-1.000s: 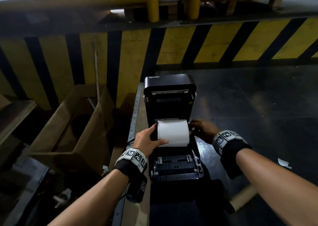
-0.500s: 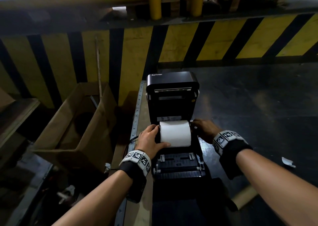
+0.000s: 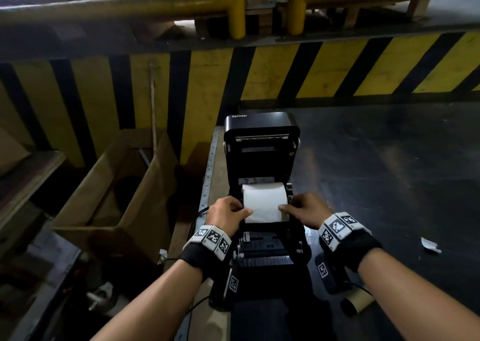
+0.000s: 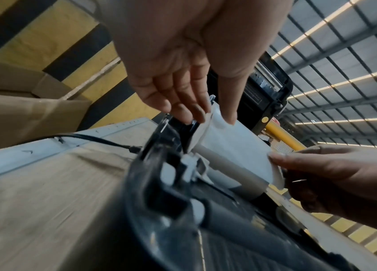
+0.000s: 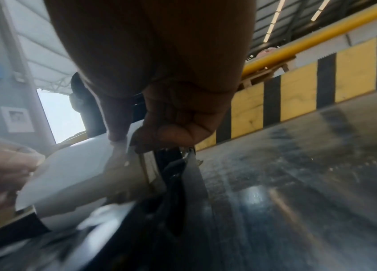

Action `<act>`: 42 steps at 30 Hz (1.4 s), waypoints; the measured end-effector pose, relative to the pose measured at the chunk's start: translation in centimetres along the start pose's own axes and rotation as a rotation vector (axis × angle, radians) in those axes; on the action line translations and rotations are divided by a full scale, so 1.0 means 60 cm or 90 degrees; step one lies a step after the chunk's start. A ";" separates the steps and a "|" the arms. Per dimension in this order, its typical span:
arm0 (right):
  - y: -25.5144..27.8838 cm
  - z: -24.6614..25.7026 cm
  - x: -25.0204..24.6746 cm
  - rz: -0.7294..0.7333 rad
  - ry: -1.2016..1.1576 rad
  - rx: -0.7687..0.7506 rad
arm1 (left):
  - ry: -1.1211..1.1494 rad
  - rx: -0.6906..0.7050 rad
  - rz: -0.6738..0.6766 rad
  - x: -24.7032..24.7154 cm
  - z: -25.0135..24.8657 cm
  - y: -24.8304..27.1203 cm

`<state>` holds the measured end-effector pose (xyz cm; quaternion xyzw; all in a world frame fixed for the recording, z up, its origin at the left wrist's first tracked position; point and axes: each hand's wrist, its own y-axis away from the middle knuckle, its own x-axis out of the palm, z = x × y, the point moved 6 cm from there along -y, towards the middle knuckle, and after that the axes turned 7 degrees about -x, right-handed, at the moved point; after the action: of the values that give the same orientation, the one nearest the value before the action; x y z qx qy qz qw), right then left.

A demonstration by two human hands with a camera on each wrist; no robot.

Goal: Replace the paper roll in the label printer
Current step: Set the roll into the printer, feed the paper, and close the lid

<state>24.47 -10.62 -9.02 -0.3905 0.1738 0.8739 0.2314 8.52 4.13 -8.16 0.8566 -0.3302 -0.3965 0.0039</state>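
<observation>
Paper roll is sitting in the open label printer bay, lid standing up behind it. Roll's long axis is running left-right across the bay, square to the feed path. Loose leading sheet is hanging off the front of the roll toward the person.

Left hand is pinching the sheet's left edge, thumb on top, fingers reaching down at the roll's left end. Right hand is pinching the right edge, thumb over the paper and fingers curled at the roll's right end. So both are closed on paper, one per side, roughly equally near.

Feed slot and platen are lying nearer the person than the roll, between the wrists. My read: next move is pulling the sheet straight toward the body, perpendicular to the roll axis, down over the guides. Uneven pull between hands would likely skew it.

Empty cardboard core is lying on the table by the right forearm.
</observation>
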 end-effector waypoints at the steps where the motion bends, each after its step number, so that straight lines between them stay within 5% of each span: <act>1: 0.002 0.000 -0.001 -0.011 -0.007 0.003 | 0.000 -0.008 0.004 0.003 0.001 0.003; 42: 0.030 -0.008 0.017 0.080 -0.049 0.034 | -0.119 0.035 0.164 0.043 0.020 -0.014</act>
<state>23.22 -12.07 -9.87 -0.3389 0.2119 0.8961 0.1929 9.40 3.65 -10.94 0.7663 -0.4473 -0.4612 0.0004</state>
